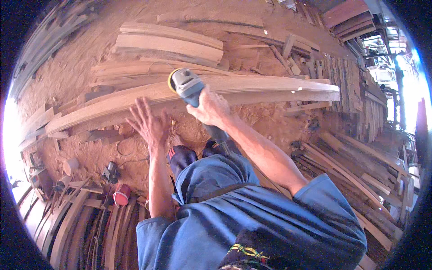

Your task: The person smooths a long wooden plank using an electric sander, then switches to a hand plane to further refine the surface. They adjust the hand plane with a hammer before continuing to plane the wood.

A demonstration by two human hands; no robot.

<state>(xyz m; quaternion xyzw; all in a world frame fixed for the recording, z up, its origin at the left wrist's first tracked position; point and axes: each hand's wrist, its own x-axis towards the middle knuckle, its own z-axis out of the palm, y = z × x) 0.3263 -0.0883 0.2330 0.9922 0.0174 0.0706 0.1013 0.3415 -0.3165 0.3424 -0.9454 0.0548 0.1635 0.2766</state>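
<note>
Right hand [210,107] wraps the blue body of a grinder [185,82], grey head and yellow-edged disc over the plank [265,83]; contact can't be told. Left hand [152,128] is empty, fingers spread wide, by the plank's near edge; touching or not, can't tell. Plank runs long across the wearer's front, other boards beyond. Grinder markings too small to read. Shirt [270,211] shows a yellow-green twisted emblem [245,250]. Red bucket [121,196] at lower left.

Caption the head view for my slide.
Right hand gripping a blue-and-grey power tool over a long wooden beam, left hand spread open.
</note>
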